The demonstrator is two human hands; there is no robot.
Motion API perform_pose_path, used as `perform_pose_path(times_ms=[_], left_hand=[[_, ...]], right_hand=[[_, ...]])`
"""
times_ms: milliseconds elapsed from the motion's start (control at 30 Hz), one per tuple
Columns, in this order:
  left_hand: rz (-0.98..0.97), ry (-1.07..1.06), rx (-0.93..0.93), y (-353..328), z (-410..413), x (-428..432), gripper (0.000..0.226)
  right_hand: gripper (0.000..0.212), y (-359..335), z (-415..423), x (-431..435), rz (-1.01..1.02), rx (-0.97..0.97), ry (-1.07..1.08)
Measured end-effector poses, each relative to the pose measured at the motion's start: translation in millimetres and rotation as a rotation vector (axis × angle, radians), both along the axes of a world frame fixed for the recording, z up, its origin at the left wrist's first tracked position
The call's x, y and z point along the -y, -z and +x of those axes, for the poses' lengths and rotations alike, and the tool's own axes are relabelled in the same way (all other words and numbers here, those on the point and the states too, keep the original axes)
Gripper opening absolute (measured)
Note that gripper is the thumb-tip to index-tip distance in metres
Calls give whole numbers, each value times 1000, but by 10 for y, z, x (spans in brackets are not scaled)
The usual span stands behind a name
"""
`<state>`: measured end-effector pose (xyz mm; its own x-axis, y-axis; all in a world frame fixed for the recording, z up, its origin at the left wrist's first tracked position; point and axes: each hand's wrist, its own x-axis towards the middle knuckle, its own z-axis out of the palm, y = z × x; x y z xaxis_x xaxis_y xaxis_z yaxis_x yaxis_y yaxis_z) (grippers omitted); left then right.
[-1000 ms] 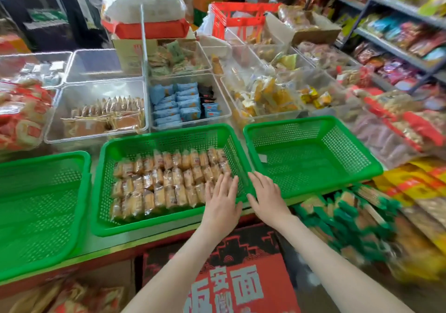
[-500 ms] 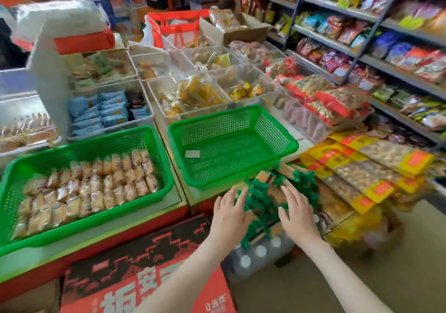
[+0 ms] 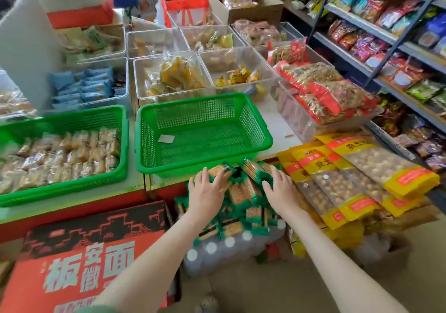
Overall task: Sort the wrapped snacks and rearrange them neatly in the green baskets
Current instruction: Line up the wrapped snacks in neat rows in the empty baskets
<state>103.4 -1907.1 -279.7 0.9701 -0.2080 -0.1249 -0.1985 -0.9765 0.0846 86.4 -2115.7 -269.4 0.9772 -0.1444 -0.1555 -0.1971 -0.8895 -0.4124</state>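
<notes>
- Two hands down on one heap of green-wrapped snacks [image 3: 241,201], near side of the bench [image 3: 277,124], below its edge.
- Left hand [image 3: 208,193]: fingers spread, laid flat on the heap's left top. Touching packets, pinching none.
- Right hand [image 3: 281,192]: fingers [image 3: 277,176] spread and pressed onto the heap's right top. No packet lifted.
- Heap's far edge sits just beside the near wall of the right green basket [image 3: 144,139]. No green packet inside it.
- Right green basket: one small white slip [image 3: 166,139] on its mesh floor.
- Left green basket [image 3: 65,117], just beside the right one: rows of clear-wrapped cakes [image 3: 67,153], packed side by side.
- Under the heap: a shrink-wrapped pack of bottles [image 3: 224,247], white caps showing.
- Right of the heap: yellow bags [image 3: 350,180], overlapping, touching the heap's right side.
- Near left: red carton [image 3: 79,252] with large printed characters.
- Far side of the bench: clear bins [image 3: 169,76] of mixed snacks.
- Far right: shelves [image 3: 386,35] of bagged goods, blurred.
</notes>
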Motion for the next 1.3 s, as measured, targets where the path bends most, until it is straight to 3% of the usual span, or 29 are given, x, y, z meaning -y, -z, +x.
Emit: perform_pose_path(times_ms=[300,433,533,667,733,833,967,1067,1167,1300], left_hand=[[103,37,42,84,295,215,60],[75,45,-51,66,416,270,54],[-75,76,-10,49,397,261,51],[-354,85,132,83,312,223,44],[-473,-36,29,-34,176,265,42],[-805,-296,-209,-246,8,389,37],[-1217,-418,-267,-483,-45,575,28],[-1317,-464,-310,-631,-8,534,34],[-1260,-455,-328,-730,106,317,29],[-1223,-447,-289,-794,389,-114,18]], right_hand=[[55,128,565,61,-17,-199,-165],[55,215,686,82,-48,-270,-159],[57,144,708,79,36,-304,-125],[60,9,664,151,306,-243,17],[55,-34,574,214,525,-198,85],[46,-172,459,256,908,-216,147],[44,-403,437,166,1103,-191,-11],[46,-530,542,15,1132,-207,-114],[64,-616,681,-154,1100,-247,-184],[54,-694,931,-473,1204,-299,-219]])
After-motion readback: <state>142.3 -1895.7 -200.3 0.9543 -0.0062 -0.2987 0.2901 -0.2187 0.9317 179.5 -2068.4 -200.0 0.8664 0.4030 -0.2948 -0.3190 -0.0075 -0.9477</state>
